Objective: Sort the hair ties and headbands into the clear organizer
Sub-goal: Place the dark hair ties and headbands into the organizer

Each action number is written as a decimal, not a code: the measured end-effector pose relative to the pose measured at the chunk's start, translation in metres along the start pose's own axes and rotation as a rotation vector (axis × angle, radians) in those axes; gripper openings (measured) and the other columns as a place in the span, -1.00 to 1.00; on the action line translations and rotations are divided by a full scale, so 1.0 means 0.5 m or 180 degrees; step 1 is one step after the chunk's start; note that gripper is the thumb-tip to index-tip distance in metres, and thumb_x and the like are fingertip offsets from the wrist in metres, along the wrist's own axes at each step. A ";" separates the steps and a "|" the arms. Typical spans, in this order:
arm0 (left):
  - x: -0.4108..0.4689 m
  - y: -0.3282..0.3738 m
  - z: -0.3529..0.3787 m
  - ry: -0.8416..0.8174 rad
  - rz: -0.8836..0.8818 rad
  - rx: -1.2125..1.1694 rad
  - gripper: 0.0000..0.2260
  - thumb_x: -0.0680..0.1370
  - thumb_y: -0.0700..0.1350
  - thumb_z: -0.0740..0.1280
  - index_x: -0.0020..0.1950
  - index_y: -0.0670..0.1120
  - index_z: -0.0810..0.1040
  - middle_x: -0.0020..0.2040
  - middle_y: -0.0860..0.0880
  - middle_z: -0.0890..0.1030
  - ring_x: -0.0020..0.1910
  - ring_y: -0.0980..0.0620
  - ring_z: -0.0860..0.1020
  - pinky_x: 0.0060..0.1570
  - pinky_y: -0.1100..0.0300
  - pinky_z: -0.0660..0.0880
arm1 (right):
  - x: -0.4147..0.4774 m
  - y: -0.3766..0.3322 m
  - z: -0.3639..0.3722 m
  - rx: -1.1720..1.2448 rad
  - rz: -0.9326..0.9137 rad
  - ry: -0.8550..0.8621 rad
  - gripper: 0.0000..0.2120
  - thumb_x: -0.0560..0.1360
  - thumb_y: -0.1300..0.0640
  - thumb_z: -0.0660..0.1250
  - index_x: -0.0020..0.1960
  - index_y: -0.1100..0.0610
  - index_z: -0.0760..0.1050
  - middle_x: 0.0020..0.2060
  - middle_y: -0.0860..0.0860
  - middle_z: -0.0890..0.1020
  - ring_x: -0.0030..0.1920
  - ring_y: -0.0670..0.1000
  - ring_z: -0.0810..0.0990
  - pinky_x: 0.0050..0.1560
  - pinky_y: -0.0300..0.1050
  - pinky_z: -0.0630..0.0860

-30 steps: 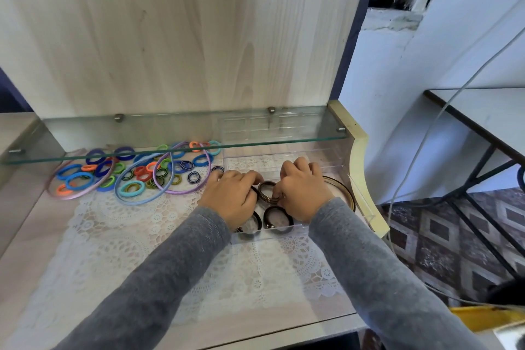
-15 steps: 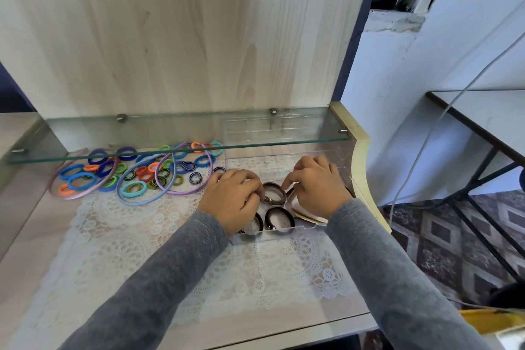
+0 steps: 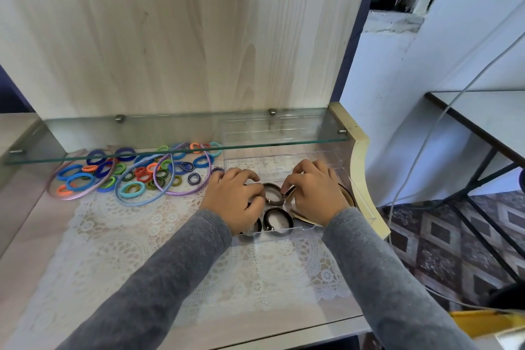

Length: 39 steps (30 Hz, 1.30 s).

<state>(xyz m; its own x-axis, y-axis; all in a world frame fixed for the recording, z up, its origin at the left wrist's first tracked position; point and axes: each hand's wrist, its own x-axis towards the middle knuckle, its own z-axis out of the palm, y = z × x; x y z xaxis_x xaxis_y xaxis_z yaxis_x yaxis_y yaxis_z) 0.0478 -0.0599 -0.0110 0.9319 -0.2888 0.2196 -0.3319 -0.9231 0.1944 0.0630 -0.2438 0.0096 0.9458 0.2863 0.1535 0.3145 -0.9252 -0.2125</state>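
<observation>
The clear organizer (image 3: 360, 202) stands on the right of the lace mat, under the glass shelf. A brown hair tie (image 3: 275, 187) lies in a middle compartment, and a black tie (image 3: 278, 219) sits in the front one. My left hand (image 3: 233, 203) curls over the organizer's left side, its fingertips pinching the brown tie. To its right, my right hand (image 3: 312, 193) grips a brown-and-gold headband (image 3: 349, 196) lying in the organizer's right section. Most of that headband is hidden by the hand. A pile of colourful hair ties (image 3: 136, 173) and three thin headbands (image 3: 186, 192) lies to the left.
A glass shelf (image 3: 170, 136) overhangs the back of the desk just above the pile and the organizer. The white lace mat (image 3: 136, 239) covers the desktop. A cream side panel (image 3: 359, 156) bounds the desk on the right, with a cable (image 3: 420, 150) beyond it.
My right hand let go of the brown tie, moved right and took the headband in the organizer. My left hand stayed at the brown tie.
</observation>
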 end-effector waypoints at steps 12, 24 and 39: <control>0.008 -0.004 0.005 0.0055 0.0039 -0.0027 -0.57 0.36 0.12 -0.13 -0.10 0.10 0.50 0.07 0.21 0.53 0.12 0.11 0.40 0.11 0.07 0.20 | -0.007 0.006 0.007 0.0028 -0.0050 0.0007 -0.68 0.43 0.27 0.21 -0.07 -0.08 0.62 0.01 -0.08 0.46 0.13 0.05 0.32 0.13 -0.05 0.19; -0.036 -0.056 0.007 0.0503 -0.0093 0.0252 -0.68 0.41 0.04 0.05 -0.09 0.11 0.58 0.04 0.11 0.54 0.03 0.03 0.45 -0.01 0.06 0.28 | -0.009 0.005 0.032 0.0153 -0.0084 0.0353 -0.62 0.35 0.31 0.23 -0.02 -0.08 0.62 -0.01 -0.02 0.47 0.04 0.07 0.35 0.04 -0.02 0.24; -0.046 -0.066 0.005 0.0519 -0.0081 0.0494 -0.68 0.41 0.06 0.08 -0.13 0.13 0.64 0.11 0.01 0.51 0.07 -0.04 0.42 0.01 0.02 0.32 | 0.009 -0.039 0.038 -0.0343 -0.0150 -0.0067 -0.72 0.49 0.14 0.23 0.11 -0.11 0.57 0.10 -0.03 0.41 0.16 0.08 0.30 0.17 0.02 0.24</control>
<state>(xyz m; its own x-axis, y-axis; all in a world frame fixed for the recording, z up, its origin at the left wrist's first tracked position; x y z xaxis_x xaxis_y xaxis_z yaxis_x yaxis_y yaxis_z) 0.0375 -0.0233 -0.0249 0.8994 -0.2317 0.3706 -0.2703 -0.9612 0.0551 0.0626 -0.2197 -0.0038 0.9320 0.3342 0.1402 0.3491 -0.9317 -0.1002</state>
